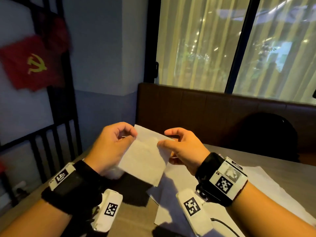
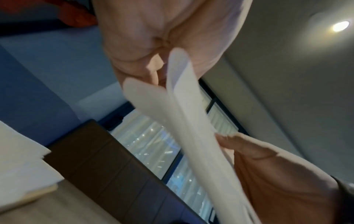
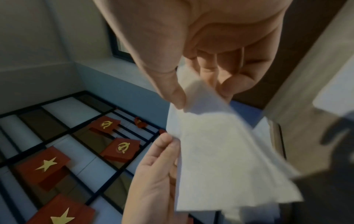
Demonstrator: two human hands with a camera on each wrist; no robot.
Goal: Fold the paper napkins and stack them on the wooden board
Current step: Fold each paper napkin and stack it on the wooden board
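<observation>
Above the tabletop (image 1: 282, 170), left hand (image 1: 109, 147) and right hand (image 1: 184, 149) each pinch one paper napkin (image 1: 145, 159), raised chest-high; loose napkins (image 1: 179, 177) lie below, curtained window (image 1: 196, 45) beyond.

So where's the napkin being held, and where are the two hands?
napkin (image 1: 145, 159): head view, middle of the hanging sheet.
left hand (image 1: 109, 144): head view, back of the hand.
right hand (image 1: 186, 149): head view, back of the hand.

The room is dim. Daylight glows through the curtained window (image 1: 239, 45) at two o'clock. A ceiling lamp (image 2: 340, 26) flares at two o'clock in the left wrist view. Motion blur smears the flag (image 1: 29, 64) at nine o'clock; straight lines bow near the edges.
</observation>
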